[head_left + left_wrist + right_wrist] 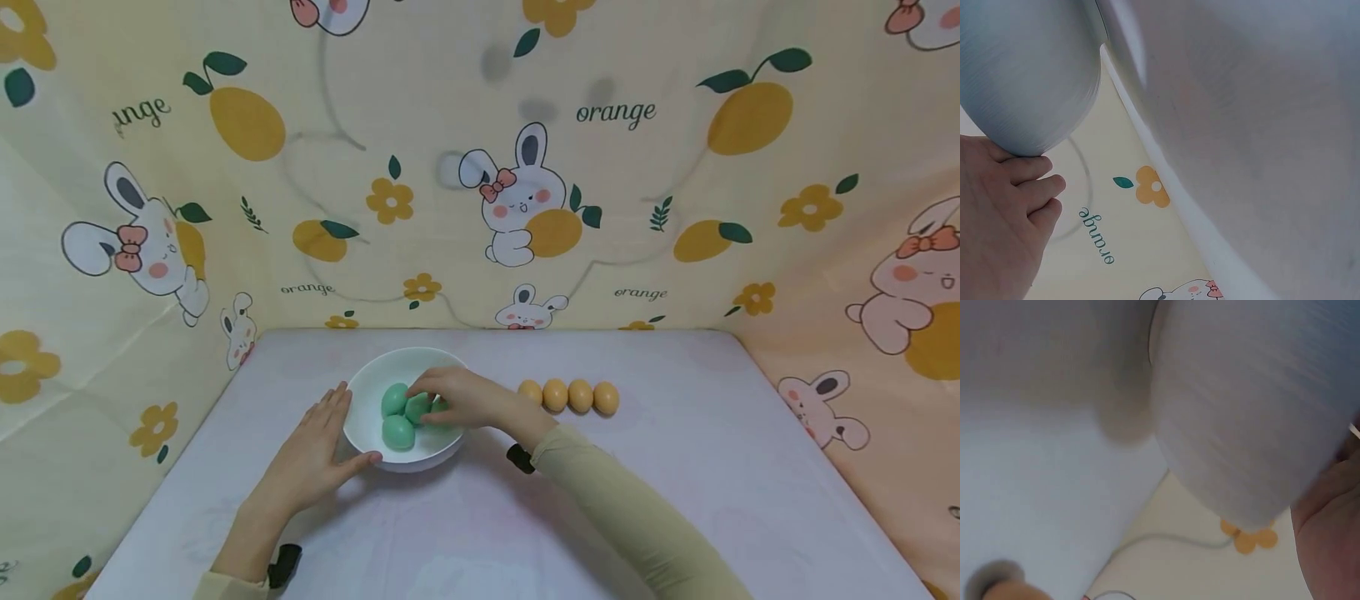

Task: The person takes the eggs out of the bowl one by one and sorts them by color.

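Patterned cloth (420, 108) walled the desk (675, 508) at back and sides, leaving open room rightward. Left of centre stood a white bowl (366, 417); the left hand (315, 454) laid straight fingers against it. The right hand (463, 398) bent over green eggs (398, 432) inside, its grip impossible to tell. Yellow eggs (580, 396), partly blocked by that wrist, lined up alongside.

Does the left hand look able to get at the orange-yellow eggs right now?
Probably not directly: the left hand rests against the left of the white bowl, and that bowl and the right hand lie between it and the orange-yellow eggs.
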